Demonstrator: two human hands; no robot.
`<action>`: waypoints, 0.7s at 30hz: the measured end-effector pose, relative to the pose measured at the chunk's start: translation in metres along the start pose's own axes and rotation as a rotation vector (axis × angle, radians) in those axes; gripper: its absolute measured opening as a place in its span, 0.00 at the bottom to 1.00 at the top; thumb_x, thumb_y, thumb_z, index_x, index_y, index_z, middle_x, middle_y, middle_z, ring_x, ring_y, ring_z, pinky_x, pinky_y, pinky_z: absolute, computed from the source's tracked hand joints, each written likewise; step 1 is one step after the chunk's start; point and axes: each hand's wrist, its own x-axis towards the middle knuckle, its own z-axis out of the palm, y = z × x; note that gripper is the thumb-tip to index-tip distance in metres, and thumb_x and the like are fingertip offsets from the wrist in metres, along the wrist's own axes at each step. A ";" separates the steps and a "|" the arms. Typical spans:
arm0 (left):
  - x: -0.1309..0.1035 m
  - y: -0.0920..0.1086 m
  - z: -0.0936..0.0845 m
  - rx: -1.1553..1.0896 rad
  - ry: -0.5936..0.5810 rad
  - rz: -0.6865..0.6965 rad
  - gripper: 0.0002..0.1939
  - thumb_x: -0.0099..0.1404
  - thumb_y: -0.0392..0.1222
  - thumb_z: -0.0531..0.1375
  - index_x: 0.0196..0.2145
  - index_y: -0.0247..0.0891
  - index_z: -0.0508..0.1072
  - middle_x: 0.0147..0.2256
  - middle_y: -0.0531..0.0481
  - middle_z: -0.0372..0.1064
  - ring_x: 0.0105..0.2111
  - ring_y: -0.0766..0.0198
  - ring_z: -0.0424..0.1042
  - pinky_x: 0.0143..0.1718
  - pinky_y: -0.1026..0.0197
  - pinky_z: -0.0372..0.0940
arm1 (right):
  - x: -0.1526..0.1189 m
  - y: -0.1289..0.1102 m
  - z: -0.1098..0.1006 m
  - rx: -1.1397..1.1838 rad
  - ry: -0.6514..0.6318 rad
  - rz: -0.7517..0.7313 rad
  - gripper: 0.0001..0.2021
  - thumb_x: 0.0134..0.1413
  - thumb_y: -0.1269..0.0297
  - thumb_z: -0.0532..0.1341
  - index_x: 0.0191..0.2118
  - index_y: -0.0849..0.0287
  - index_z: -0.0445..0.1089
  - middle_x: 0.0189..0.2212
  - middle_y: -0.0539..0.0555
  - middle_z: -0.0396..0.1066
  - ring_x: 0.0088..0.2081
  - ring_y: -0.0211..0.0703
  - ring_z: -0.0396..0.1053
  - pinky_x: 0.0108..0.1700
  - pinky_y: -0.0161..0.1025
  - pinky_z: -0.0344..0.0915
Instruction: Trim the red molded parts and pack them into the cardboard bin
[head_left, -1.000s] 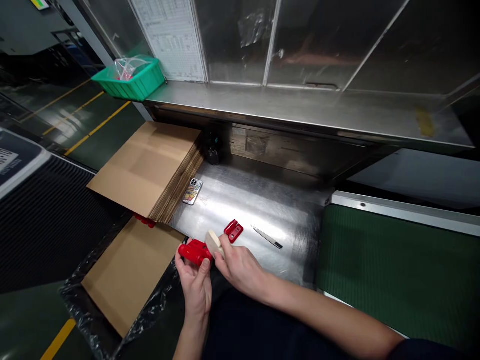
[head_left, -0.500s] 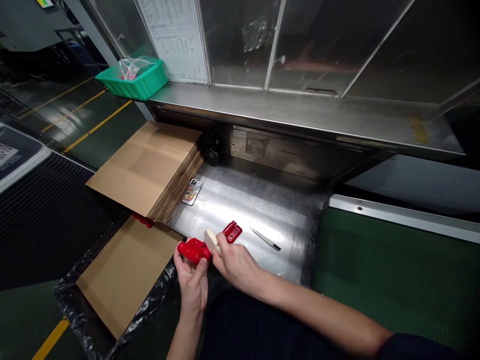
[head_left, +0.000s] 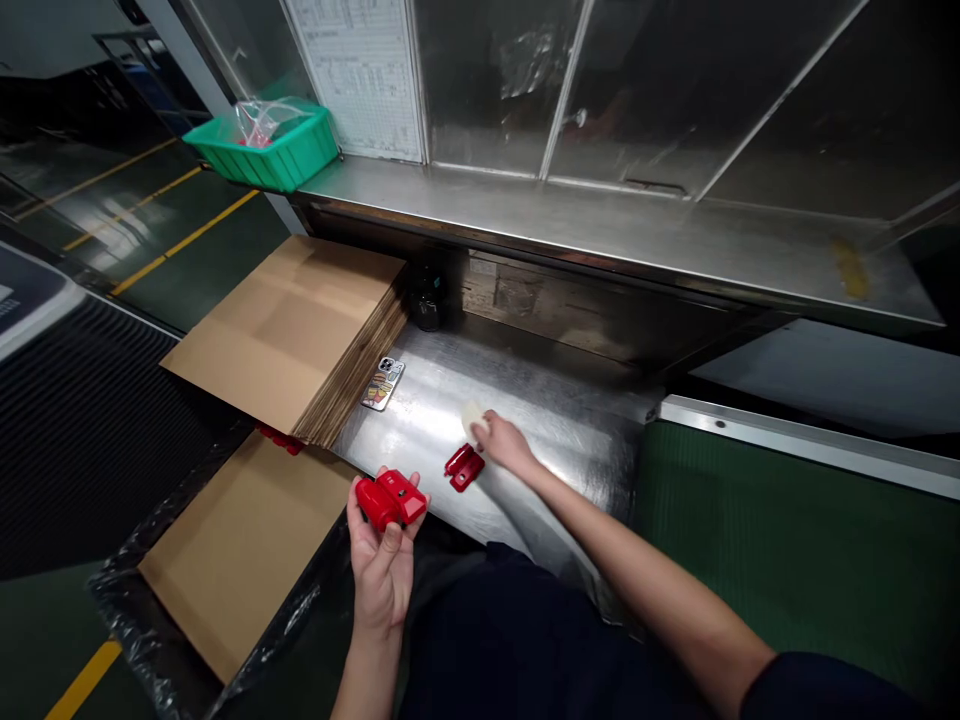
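Note:
My left hand [head_left: 384, 575] is closed around a glossy red plastic part [head_left: 391, 498] with a rounded barrel side and a flatter block side, held over the near edge of the metal table. Between the fingers of my right hand [head_left: 504, 440] is a flat cream-coloured pad [head_left: 474, 420], slightly blurred, above the tabletop. Just below that hand lies a second, smaller red plastic part [head_left: 463, 468] on the metal. The knife-like tool seen earlier is hidden behind my right hand and forearm.
A phone [head_left: 383, 384] lies beside a stack of cardboard sheets [head_left: 292, 330]. Below the stack is a black-lined box [head_left: 135, 610] with cardboard in it. A green conveyor belt [head_left: 787, 560] runs at right. On the shelf stands a green bin [head_left: 277, 155]; a dark bottle [head_left: 426, 298] stands underneath.
My right hand has moved away from the red part, up and right over the table, carrying the cream pad. My left hand keeps the red part, now turned to show more of its block side.

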 end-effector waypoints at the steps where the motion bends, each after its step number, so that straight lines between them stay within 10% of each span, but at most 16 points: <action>1: 0.001 0.002 0.001 -0.017 -0.017 -0.005 0.40 0.63 0.45 0.72 0.67 0.59 0.60 0.71 0.40 0.52 0.63 0.31 0.64 0.61 0.27 0.61 | 0.020 0.015 -0.008 0.026 -0.021 0.058 0.19 0.74 0.59 0.48 0.56 0.65 0.68 0.38 0.60 0.77 0.38 0.44 0.74 0.36 0.35 0.60; 5: 0.006 0.004 -0.001 -0.052 -0.086 -0.038 0.38 0.65 0.48 0.71 0.68 0.58 0.61 0.69 0.39 0.57 0.64 0.30 0.62 0.62 0.23 0.57 | 0.058 0.060 -0.033 0.042 0.027 0.238 0.16 0.69 0.60 0.58 0.51 0.68 0.73 0.49 0.69 0.73 0.54 0.56 0.71 0.53 0.43 0.63; 8: 0.008 0.001 -0.008 -0.046 -0.132 -0.043 0.39 0.65 0.50 0.70 0.69 0.55 0.60 0.68 0.39 0.58 0.68 0.34 0.58 0.66 0.27 0.52 | 0.042 0.061 -0.029 0.061 0.158 0.246 0.25 0.65 0.64 0.61 0.63 0.73 0.63 0.67 0.79 0.51 0.70 0.67 0.49 0.67 0.54 0.49; 10: 0.010 -0.006 -0.016 -0.012 -0.153 -0.035 0.40 0.66 0.48 0.70 0.70 0.54 0.58 0.69 0.39 0.57 0.70 0.39 0.53 0.70 0.33 0.49 | 0.020 0.047 -0.015 0.143 0.113 0.173 0.22 0.71 0.63 0.55 0.64 0.71 0.61 0.67 0.77 0.51 0.69 0.63 0.52 0.68 0.54 0.49; 14: 0.015 -0.034 -0.042 0.079 -0.226 -0.095 0.45 0.67 0.45 0.69 0.73 0.55 0.51 0.71 0.40 0.52 0.71 0.43 0.51 0.71 0.40 0.48 | -0.030 0.014 0.029 0.535 -0.499 -0.003 0.26 0.78 0.54 0.41 0.51 0.65 0.71 0.46 0.64 0.74 0.47 0.47 0.75 0.52 0.44 0.71; 17: 0.019 -0.062 -0.067 0.112 -0.259 -0.265 0.50 0.64 0.47 0.71 0.74 0.53 0.47 0.71 0.37 0.53 0.69 0.42 0.56 0.69 0.39 0.51 | -0.048 0.006 0.057 1.096 -0.998 0.168 0.24 0.79 0.58 0.39 0.51 0.65 0.69 0.43 0.61 0.74 0.44 0.41 0.76 0.47 0.39 0.73; 21: 0.021 -0.092 -0.097 0.166 -0.173 -0.339 0.49 0.62 0.53 0.72 0.73 0.48 0.52 0.68 0.35 0.57 0.68 0.43 0.58 0.67 0.43 0.55 | -0.039 0.007 0.086 1.119 -0.887 0.377 0.12 0.76 0.68 0.48 0.43 0.66 0.67 0.36 0.57 0.74 0.32 0.31 0.73 0.39 0.29 0.70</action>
